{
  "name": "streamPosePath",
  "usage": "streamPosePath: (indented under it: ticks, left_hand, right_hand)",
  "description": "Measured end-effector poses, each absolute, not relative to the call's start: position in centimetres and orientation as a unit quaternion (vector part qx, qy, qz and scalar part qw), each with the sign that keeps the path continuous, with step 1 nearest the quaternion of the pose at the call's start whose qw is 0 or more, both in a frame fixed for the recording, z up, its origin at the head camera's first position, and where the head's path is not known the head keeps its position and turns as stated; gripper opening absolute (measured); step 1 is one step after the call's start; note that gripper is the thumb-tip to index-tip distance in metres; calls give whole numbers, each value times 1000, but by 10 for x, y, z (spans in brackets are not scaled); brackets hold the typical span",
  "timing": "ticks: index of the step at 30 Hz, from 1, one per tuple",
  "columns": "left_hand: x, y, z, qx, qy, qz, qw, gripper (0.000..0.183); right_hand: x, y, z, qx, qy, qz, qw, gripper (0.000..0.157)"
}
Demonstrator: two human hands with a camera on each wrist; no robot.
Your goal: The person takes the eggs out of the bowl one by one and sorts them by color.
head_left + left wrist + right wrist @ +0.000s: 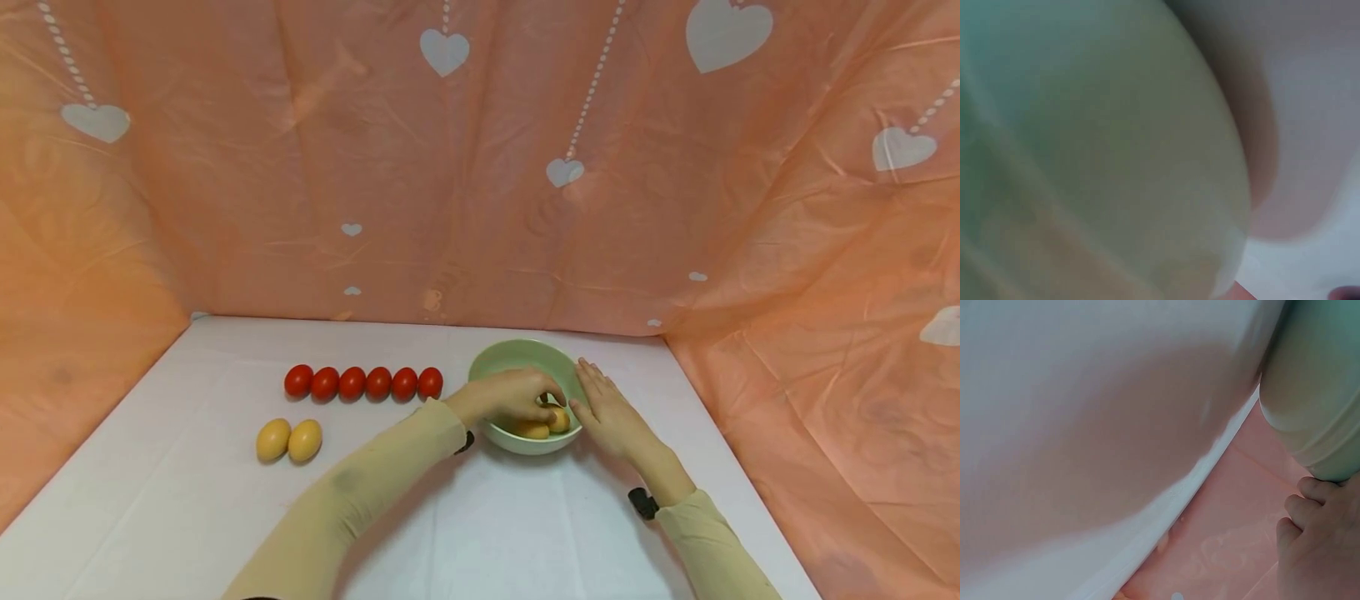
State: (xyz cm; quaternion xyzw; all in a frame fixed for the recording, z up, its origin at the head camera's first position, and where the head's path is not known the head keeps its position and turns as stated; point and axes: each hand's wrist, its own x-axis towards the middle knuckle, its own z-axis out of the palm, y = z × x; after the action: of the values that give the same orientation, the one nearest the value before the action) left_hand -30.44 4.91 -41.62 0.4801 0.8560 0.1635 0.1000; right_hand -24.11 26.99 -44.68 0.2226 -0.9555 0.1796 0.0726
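Observation:
A pale green bowl (525,354) stands right of centre on the white-covered table. Over its left rim reaches my left hand (513,396), fingers curled down onto a yellow egg-shaped object (559,420) inside. Beside that object in the bowl lies another yellow one (532,431), partly under the hand. My right hand (617,421) rests against the bowl's right rim with its fingers straight. In the right wrist view, the fingertips of that hand (1325,531) meet the bowl's side (1316,394). The left wrist view shows mostly the bowl's blurred outer wall (1135,144).
A row of several glossy red egg-shaped objects (352,384) lies left of the bowl. Nearer the front left, two yellow egg-shaped objects (288,440) lie side by side. An orange curtain with hearts (487,250) hangs behind and along both sides of the table.

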Motion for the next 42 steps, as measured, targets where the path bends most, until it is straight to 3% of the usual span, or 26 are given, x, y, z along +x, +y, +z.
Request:
streamPosePath:
  ticks: [24, 42]
  left_hand:
    - [-298, 47, -416, 440, 879, 153, 103, 40]
    - [-279, 4, -394, 386, 892, 234, 14, 46]
  right_hand:
    - [-239, 268, -445, 222, -955, 182, 74, 66]
    - [-238, 268, -446, 222, -954, 186, 79, 65]
